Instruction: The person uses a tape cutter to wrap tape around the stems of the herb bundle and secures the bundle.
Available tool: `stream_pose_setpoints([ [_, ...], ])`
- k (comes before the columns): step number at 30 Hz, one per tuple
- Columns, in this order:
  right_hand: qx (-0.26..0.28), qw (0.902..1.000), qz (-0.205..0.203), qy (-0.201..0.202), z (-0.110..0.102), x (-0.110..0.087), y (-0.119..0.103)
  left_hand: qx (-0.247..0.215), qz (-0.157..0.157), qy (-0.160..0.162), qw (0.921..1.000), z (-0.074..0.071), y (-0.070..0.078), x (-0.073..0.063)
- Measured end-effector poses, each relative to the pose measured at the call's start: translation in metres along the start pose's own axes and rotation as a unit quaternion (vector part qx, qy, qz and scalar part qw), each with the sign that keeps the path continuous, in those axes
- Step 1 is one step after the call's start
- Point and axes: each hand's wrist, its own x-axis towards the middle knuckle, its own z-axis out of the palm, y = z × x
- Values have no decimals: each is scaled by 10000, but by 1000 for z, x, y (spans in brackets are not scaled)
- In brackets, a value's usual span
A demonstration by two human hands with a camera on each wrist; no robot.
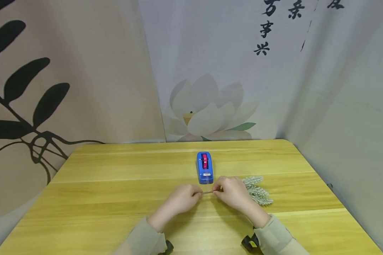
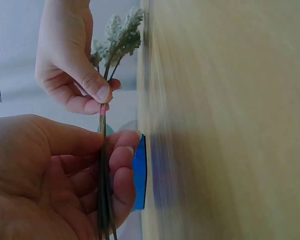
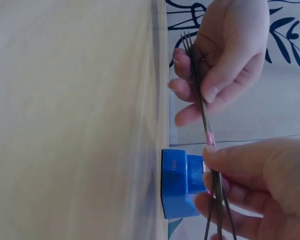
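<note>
A small bunch of pale grey-green artificial flower sprigs (image 1: pixel 258 193) is held sideways above the table, blooms toward the right. My left hand (image 1: pixel 183 199) pinches the thin dark stems (image 2: pixel 104 190) between thumb and fingers, with the stem ends lying across its fingers. Closer to the blooms, my right hand (image 1: pixel 232 192) pinches the same stems. Between the two hands, a narrow band of pink tape (image 3: pixel 210 139) circles the stems, beside the right thumb. Just beyond the hands stands a blue tape dispenser (image 1: pixel 205 175) with a pink-red roll.
The wooden table (image 1: pixel 124 170) extends to both sides of the hands. Behind it hangs a curtain (image 1: pixel 207 42) printed with a lotus, leaves and dark characters. Black straps with a dark device (image 1: pixel 250 243) show at the right wrist.
</note>
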Motion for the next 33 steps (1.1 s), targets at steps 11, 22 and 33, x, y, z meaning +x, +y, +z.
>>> stream_pose_setpoints([
  [11,335,9983,106,-464,-3,-1,-7,-4,141,37,9999,-1,-1,0],
  [22,40,9999,-28,-162,-5,-2,-6,-3,34,199,9998,-1,-2,1],
  [33,-135,9996,-134,206,-5,-1,-5,-258,-129,196,9994,-1,-1,2],
])
